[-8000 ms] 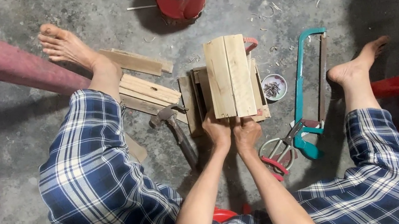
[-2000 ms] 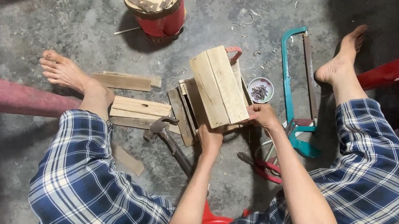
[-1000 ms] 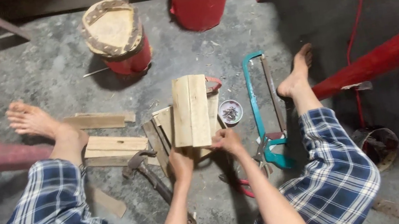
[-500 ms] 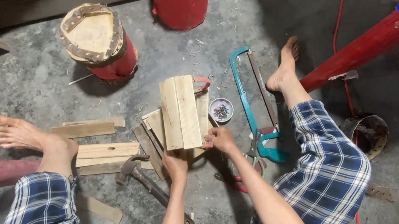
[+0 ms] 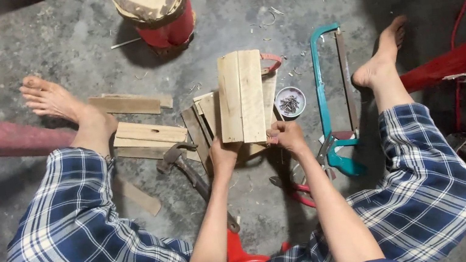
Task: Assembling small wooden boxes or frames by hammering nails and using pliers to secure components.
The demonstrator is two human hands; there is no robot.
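At frame centre I see two boards (image 5: pixel 241 96) laid side by side on a part-built wooden frame (image 5: pixel 203 126); left hand (image 5: pixel 223 153) and right hand (image 5: pixel 286 135) grip its near end. Hammer (image 5: pixel 178 157) lies untouched, nails (image 5: pixel 290 103) wait.

This is a rough woodworking spot set up on a bare concrete floor (image 5: pixel 18 52), not at a bench. Sawdust and chips litter the ground. Cut wooden slats (image 5: pixel 142 139) lie in a loose pile beside a hammer (image 5: pixel 179 160), a teal-framed hacksaw (image 5: pixel 332 97) and a small dish of nails (image 5: pixel 289 102). A wood round on a red drum (image 5: pixel 156 7) stands nearby.
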